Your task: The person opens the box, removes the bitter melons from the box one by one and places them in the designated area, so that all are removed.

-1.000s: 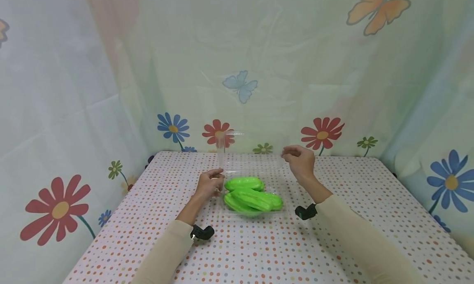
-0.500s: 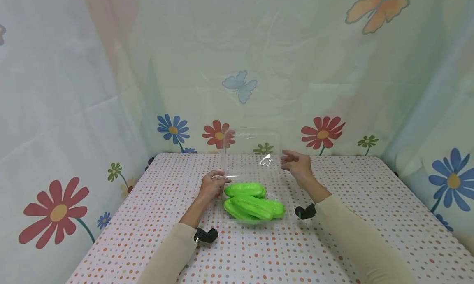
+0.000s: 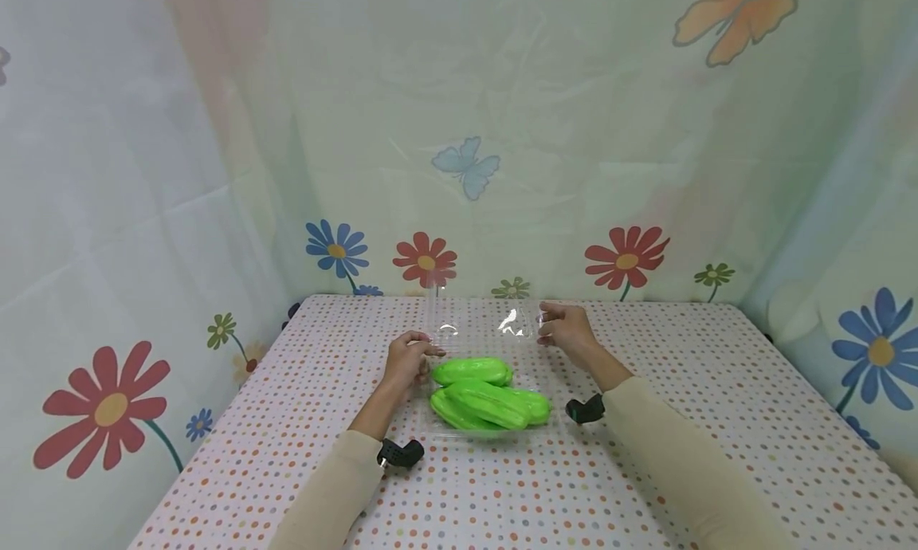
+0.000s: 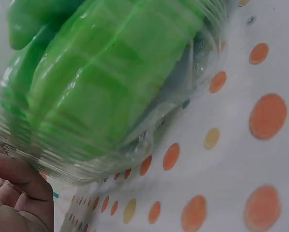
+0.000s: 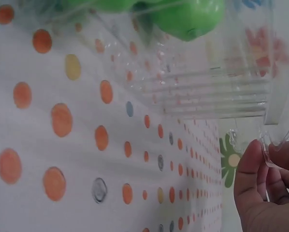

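A clear plastic clamshell box (image 3: pixel 495 436) lies on the table with its lid (image 3: pixel 480 315) raised at the back. Several glossy green ridged fruits (image 3: pixel 488 402), shaped like star fruit, fill its base. My left hand (image 3: pixel 407 360) is at the box's back left corner. There, in the left wrist view, thumb and curled fingers (image 4: pixel 19 179) pinch the plastic edge. My right hand (image 3: pixel 568 328) holds the lid's right edge, pinched between thumb and fingertips (image 5: pixel 253 159) in the right wrist view. The transparent hinge line is hard to make out.
A dotted cloth covers the table (image 3: pixel 495 502). Behind it hangs a pale curtain (image 3: pixel 610 151) printed with flowers and butterflies, and more curtain closes off both sides. Each wrist wears a black camera mount (image 3: pixel 402 454).
The box has shifted slightly toward me. The lid's top edge first rose a little, then dropped lower in view. My right hand has moved left and down; my left hand has barely moved.
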Demonstrator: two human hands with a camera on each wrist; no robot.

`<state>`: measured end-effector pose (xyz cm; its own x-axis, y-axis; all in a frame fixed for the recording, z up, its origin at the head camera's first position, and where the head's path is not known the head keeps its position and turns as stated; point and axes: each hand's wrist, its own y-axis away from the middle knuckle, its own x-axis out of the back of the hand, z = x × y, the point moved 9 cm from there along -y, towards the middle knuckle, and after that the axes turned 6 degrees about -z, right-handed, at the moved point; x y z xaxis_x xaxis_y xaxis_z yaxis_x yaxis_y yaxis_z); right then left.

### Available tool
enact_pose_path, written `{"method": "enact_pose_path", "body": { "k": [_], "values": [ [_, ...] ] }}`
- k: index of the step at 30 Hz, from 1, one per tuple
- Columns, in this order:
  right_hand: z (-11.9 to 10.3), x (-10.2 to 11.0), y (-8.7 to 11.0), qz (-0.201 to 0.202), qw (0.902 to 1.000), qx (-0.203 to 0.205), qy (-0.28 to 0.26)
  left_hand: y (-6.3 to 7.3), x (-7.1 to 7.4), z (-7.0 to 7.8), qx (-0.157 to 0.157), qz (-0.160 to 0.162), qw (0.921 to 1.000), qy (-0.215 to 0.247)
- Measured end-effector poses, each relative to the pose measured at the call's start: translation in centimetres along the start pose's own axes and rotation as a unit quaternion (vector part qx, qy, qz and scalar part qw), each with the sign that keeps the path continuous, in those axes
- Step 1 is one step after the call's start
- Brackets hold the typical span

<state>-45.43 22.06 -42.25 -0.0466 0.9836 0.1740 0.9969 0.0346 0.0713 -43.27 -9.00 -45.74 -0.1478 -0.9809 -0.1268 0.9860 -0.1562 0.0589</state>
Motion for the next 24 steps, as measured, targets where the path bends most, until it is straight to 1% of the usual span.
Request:
{"method": "enact_pose_path", "body": {
  "k": [5, 12, 18, 24],
  "values": [
    [0.7, -0.5, -0.1, -0.003, 0.9997, -0.022, -0.013, 0.0, 0.3, 0.0, -0.001, 0.003, 1.0, -0.002],
    [1.3, -0.5, -0.1, 0.009, 0.9994, -0.029, -0.018, -0.1, 0.2, -0.1, -0.004, -0.008, 1.0, -0.001],
    [1.9, -0.5, -0.4, 0.011, 0.9991, -0.041, -0.003, 0.2, 0.3, -0.3, -0.002, -0.022, 0.9997, -0.015],
    [1.9, -0.3, -0.4, 0.021, 0.9984, -0.053, 0.005, 0.2, 0.3, -0.3, -0.001, -0.024, 0.9996, -0.015]
  ]
}}
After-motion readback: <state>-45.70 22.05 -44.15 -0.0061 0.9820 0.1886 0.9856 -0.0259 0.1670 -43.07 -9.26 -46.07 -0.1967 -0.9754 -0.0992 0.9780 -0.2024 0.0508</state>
